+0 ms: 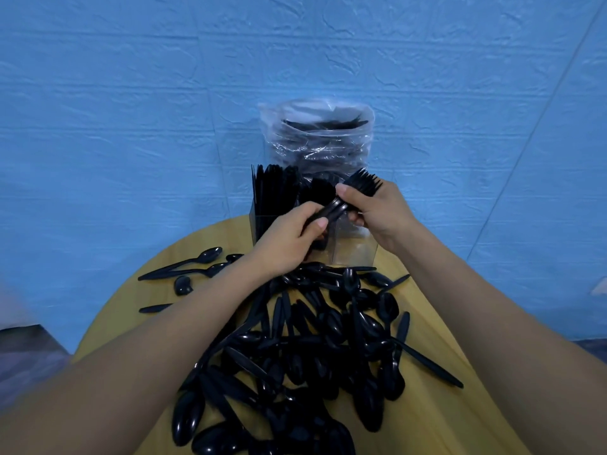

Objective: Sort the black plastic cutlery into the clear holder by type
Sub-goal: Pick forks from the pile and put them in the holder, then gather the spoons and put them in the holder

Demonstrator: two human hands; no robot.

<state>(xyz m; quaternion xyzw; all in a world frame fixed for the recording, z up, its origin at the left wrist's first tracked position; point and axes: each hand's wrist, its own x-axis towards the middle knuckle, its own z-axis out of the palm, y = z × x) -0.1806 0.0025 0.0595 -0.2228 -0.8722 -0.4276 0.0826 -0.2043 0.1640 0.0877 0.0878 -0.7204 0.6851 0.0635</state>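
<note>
A bundle of black plastic forks is held by both hands just above the clear holder. My right hand grips the bundle near the tines, which point up and to the right. My left hand grips the handle ends. The holder's left compartment is packed with upright black knives, and the middle one holds more black cutlery. The right compartment looks see-through and low. A large heap of black spoons and other cutlery lies on the table in front of the holder.
The round yellow wooden table stands against a blue wall. A clear plastic bag with more black cutlery rises behind the holder. A few loose spoons lie at the table's left edge.
</note>
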